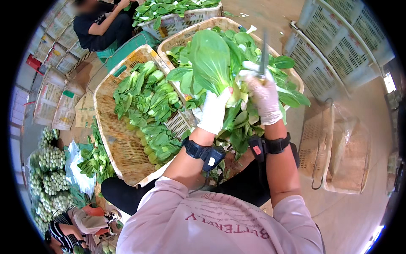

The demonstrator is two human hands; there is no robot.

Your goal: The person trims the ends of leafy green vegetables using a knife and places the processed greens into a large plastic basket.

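Note:
My left hand (213, 111), in a white glove with the thumb tip poking out, grips a head of bok choy (210, 58) by its pale base, leaves pointing away from me. Close on its right, my gloved right hand (264, 99) is closed around a knife whose blade (264, 57) stands up and looks blurred; the handle is mostly hidden by the fingers. Under both hands, a plastic crate (293, 77) is heaped with loose bok choy (244, 39). To the left, a stained crate (111, 146) holds bok choy heads (158, 139) laid in rows.
A person (101, 28) sits at the upper left near another leaf-filled crate (187, 20). A second person (76, 227) is at the lower left by bagged bok choy (52, 177). Stacked crates (336, 41) stand at the right, above a crate with plastic film (347, 158) and a metal hook (318, 158).

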